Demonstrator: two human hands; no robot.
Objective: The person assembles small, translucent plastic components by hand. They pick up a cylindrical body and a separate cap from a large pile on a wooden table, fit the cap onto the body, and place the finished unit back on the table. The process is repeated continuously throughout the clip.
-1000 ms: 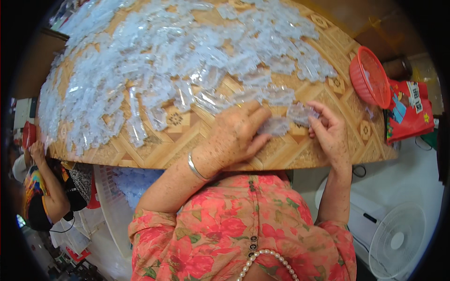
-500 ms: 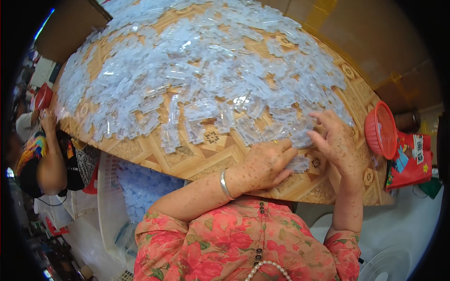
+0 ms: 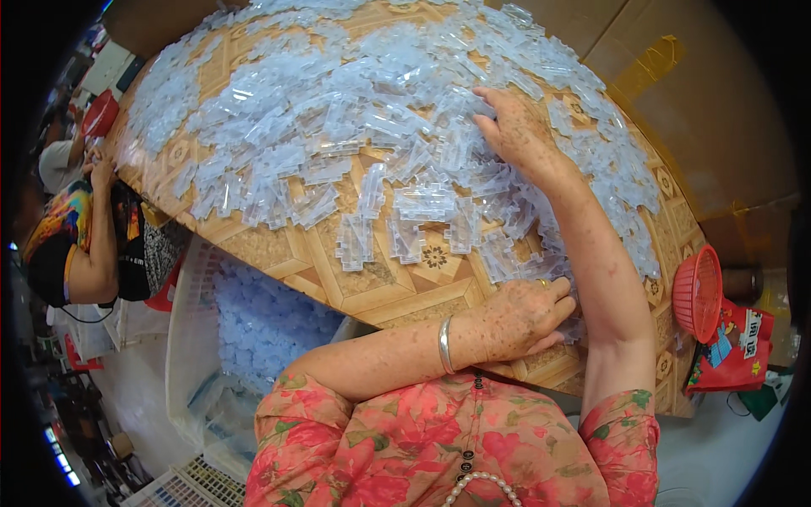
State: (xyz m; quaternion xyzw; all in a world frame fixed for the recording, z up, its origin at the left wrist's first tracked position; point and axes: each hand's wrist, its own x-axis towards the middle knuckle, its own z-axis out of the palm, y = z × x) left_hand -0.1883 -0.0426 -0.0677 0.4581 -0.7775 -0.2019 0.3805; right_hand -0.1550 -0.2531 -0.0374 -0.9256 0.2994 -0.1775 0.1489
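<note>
Clear, bluish plastic pieces [image 3: 338, 118], flat with notched edges, lie in a wide heap over the wood-patterned table [image 3: 363, 287]. Close to the near table edge, my left hand [image 3: 519, 319] has its fingers curled down around a few of these pieces [image 3: 576, 326], mostly hidden beneath it. A ring and a silver bangle are on that hand and wrist. My right hand [image 3: 517, 131] is stretched far over the heap, thumb and fingers apart, its fingertips at the pieces. Several loose pieces [image 3: 355, 241] lie separately in front of the heap.
A red plastic basket [image 3: 698, 294] and a red printed bag [image 3: 733, 348] are at the right table edge. Cardboard [image 3: 710, 93] rises behind. Below left stands a white crate [image 3: 190, 338] of bluish pieces [image 3: 266, 313]. Another person [image 3: 84, 245] sits at the far left.
My right hand has moved from beside my left hand out over the heap, away from me. My left hand stays near the table edge. The view has shifted slightly.
</note>
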